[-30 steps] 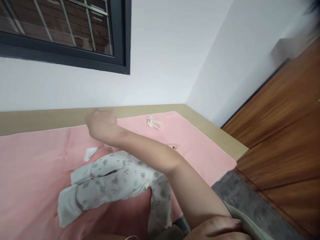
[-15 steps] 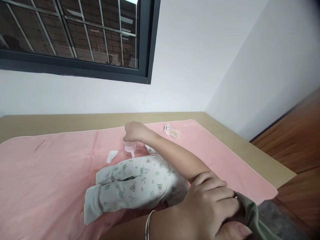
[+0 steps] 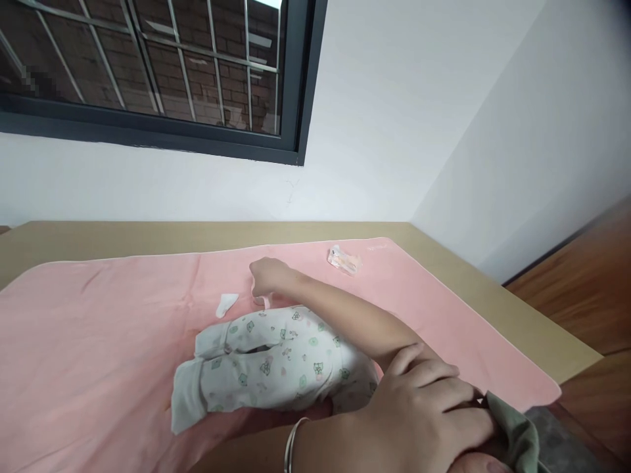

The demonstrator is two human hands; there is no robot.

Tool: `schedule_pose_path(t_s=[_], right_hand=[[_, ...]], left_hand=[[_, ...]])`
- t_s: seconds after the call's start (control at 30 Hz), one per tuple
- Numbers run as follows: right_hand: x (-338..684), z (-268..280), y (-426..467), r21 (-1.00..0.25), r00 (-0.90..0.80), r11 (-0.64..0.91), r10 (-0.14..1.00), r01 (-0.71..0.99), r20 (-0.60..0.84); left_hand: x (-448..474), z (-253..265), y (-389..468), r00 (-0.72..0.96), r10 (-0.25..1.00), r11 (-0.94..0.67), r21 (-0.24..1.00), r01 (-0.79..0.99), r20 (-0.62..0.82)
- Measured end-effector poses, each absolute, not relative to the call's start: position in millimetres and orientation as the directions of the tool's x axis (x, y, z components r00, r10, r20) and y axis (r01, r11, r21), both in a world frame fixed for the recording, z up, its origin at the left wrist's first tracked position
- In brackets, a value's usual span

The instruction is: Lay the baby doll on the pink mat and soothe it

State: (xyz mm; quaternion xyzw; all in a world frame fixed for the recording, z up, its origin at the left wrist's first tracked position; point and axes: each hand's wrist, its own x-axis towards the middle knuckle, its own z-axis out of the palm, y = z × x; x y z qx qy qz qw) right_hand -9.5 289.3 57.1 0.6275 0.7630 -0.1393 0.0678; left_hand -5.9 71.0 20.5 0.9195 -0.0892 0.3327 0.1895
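Note:
My right hand (image 3: pixel 270 276) reaches across to the far side of the pink mat and is closed around a small pink see-through bottle (image 3: pixel 266 301) with a handle. Most of the bottle is hidden under the fingers. My left hand (image 3: pixel 428 401), with a silver bangle at the wrist, lies over my right arm near the elbow, fingers wrapped round the arm and the bunched green sleeve (image 3: pixel 515 427). Beneath my arms lies a small baby-like figure in white printed clothes (image 3: pixel 276 361); its head is hidden. Whether it is a doll I cannot tell.
A small white cloth piece (image 3: pixel 227 305) lies left of the bottle. A clear packet (image 3: pixel 344 260) sits farther back on the pink mat (image 3: pixel 123 315). The tan surface (image 3: pixel 345 231) meets the white wall, below a barred window (image 3: pixel 207 72). Wooden panels (image 3: pixel 586 289) stand at right.
My right hand has moved down over the bottle, covering more of it. My left hand keeps its hold on the right arm and sleeve. The view has shifted slightly.

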Motion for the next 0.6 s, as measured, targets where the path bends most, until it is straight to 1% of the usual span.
schedule_pose_path(t_s=[0.07, 0.13, 0.23, 0.3, 0.4, 0.5, 0.53, 0.6], right_hand=[[-6.5, 57.9, 289.1, -0.134, -0.211, 0.18, 0.938, 0.975, -0.276], [-1.1, 61.0, 288.4, -0.143, -0.211, 0.179, 0.944, 0.973, -0.255], [15.7, 70.1, 286.6, -0.155, -0.187, 0.16, 0.965, 0.975, -0.185], [35.4, 79.0, 284.8, -0.158, -0.145, 0.123, 0.981, 0.98, -0.133], [77.3, 91.4, 280.2, -0.158, -0.032, 0.02, 0.997, 0.987, -0.07], [125.3, 93.0, 271.9, -0.147, 0.129, -0.136, 0.99, 0.98, -0.059], [140.1, 90.3, 268.1, -0.14, 0.178, -0.186, 0.981, 0.972, -0.072], [164.4, 81.5, 258.5, -0.121, 0.257, -0.268, 0.961, 0.956, -0.106]], left_hand=[[-7.4, 23.2, 72.4, 0.725, -0.046, -0.908, 0.273, -0.317, 0.687], [-8.1, 25.5, 73.9, 0.723, -0.073, -0.91, 0.251, -0.33, 0.687], [-4.7, 22.4, 72.7, 0.741, -0.099, -0.916, 0.229, -0.328, 0.664], [0.9, 13.9, 68.2, 0.732, -0.1, -0.916, 0.225, -0.332, 0.674], [11.6, -4.7, 56.4, 0.73, -0.089, -0.901, 0.257, -0.349, 0.678], [22.3, -22.3, 43.3, 0.752, -0.066, -0.868, 0.334, -0.367, 0.656], [25.7, -26.7, 39.9, 0.763, -0.073, -0.851, 0.359, -0.384, 0.643], [32.0, -32.9, 35.7, 0.786, -0.14, -0.808, 0.389, -0.443, 0.602]])
